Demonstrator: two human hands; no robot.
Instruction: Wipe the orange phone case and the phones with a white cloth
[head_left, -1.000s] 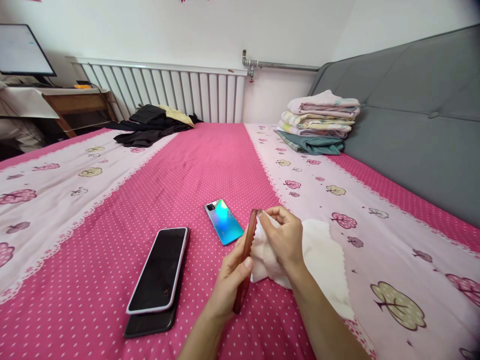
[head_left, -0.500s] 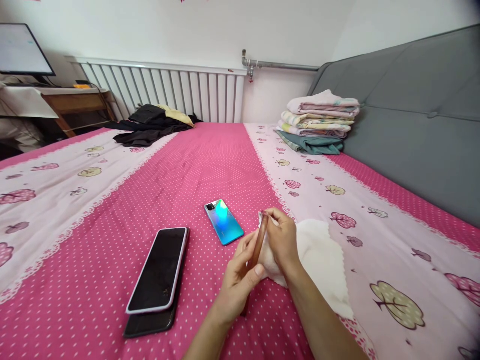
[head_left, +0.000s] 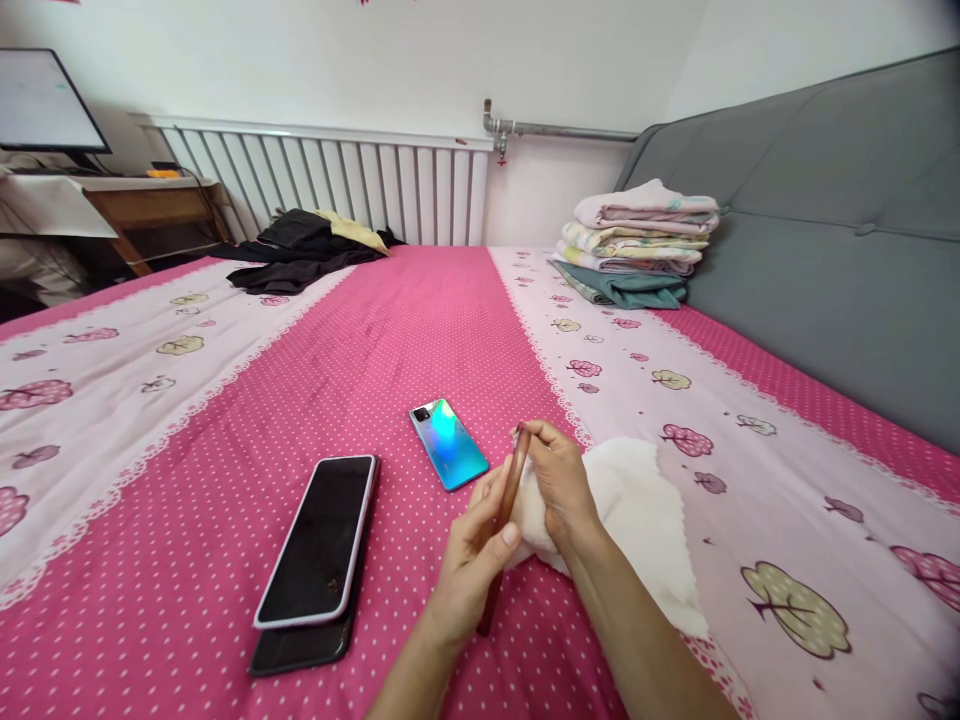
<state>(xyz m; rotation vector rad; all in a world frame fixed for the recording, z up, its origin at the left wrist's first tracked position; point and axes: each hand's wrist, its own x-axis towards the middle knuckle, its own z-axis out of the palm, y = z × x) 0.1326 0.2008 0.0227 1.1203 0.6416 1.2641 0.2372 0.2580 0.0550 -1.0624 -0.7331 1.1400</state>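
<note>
**Hands.** The left hand (head_left: 469, 560) is clamping a slim red-brown phone (head_left: 511, 478). The thumb is lying on the near face and the fingers are closing behind it. The right hand (head_left: 559, 485) is bunching a white fluffy cloth (head_left: 637, 510), with its fingers folded tight on the fabric and pressing it against the phone's far face near the top end.

**Position.** The phone is standing edge-on to the camera and leaning away, raised over the pink white-dotted bedsheet (head_left: 225, 480). Whether its lower end is touching the sheet cannot be told. The loose part of the cloth is trailing onto the bed to the right.

**Surroundings.** A glossy blue phone (head_left: 448, 443) is lying just beside the hands, to the left. A black-screened phone in a pale case (head_left: 319, 540) is resting on top of another dark phone (head_left: 300, 650), further left.

**Assessment.** The wiping appears well supported. It would go better with the left grip sitting lower on the edges, so the cloth is reaching the whole face. Flat finger pressure and straight strokes would serve better than pinching. The trailing cloth seems liable to drag, so gathering it into the palm would be advisable.
</note>
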